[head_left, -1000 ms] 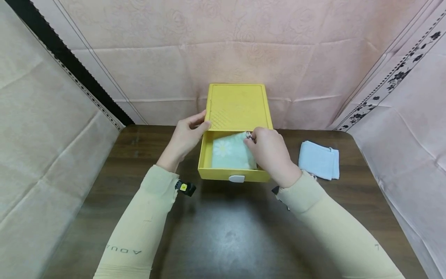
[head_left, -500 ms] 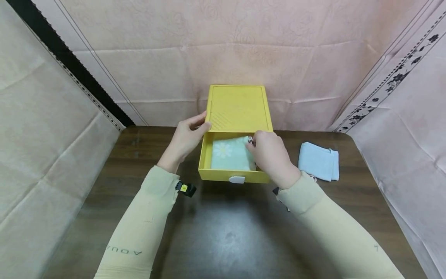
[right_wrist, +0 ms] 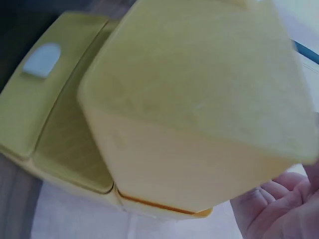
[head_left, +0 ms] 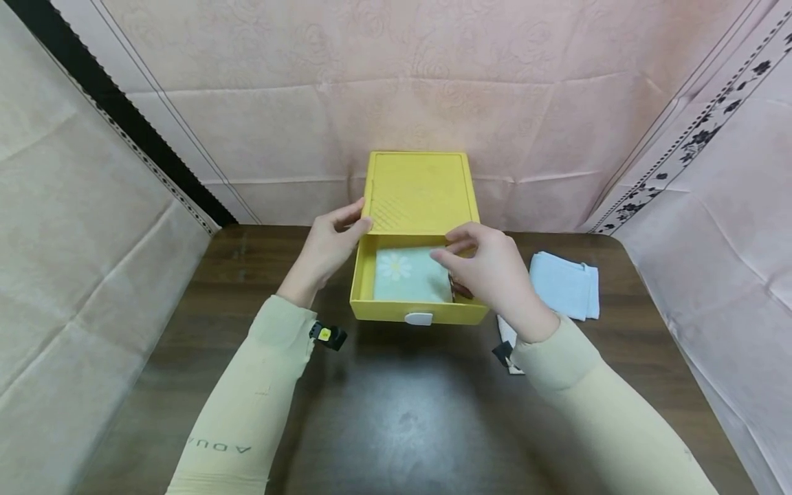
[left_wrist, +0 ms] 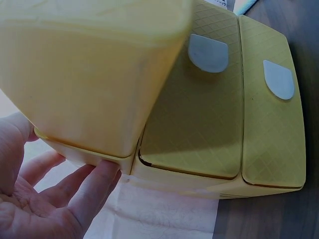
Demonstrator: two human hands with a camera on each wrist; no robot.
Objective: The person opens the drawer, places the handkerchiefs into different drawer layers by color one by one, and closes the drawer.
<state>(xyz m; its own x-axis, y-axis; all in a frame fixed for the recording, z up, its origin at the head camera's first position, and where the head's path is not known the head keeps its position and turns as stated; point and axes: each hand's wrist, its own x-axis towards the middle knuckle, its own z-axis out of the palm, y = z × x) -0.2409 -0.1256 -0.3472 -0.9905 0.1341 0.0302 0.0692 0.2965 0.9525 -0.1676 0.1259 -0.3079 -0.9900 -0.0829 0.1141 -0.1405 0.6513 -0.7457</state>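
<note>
A yellow drawer cabinet point(head_left: 421, 196) stands at the back of the table, its top drawer point(head_left: 445, 313) pulled out. Inside lies a folded pale green cloth point(head_left: 411, 275) with a white daisy. My left hand point(head_left: 331, 240) is at the cabinet's left side; in the left wrist view its fingertips point(left_wrist: 102, 172) touch the side wall, fingers only loosely bent. Over the drawer's right part hovers my right hand point(head_left: 489, 265), thumb and forefinger apart beside the cloth, lower fingers down inside the drawer. From the right wrist, the drawer hides most of that hand point(right_wrist: 284, 204).
To the right on the wooden table point(head_left: 396, 412) lies a folded light blue cloth point(head_left: 563, 285), partly behind the right forearm. Two lower drawers point(left_wrist: 271, 109) with pale tabs are pushed in. A pale curtain point(head_left: 396, 82) hangs close behind the cabinet.
The right hand has let go of the green cloth's corner and spread its thumb and forefinger, its wrist shifting right. The cloth's raised corner has settled flat. The left hand has stayed put.
</note>
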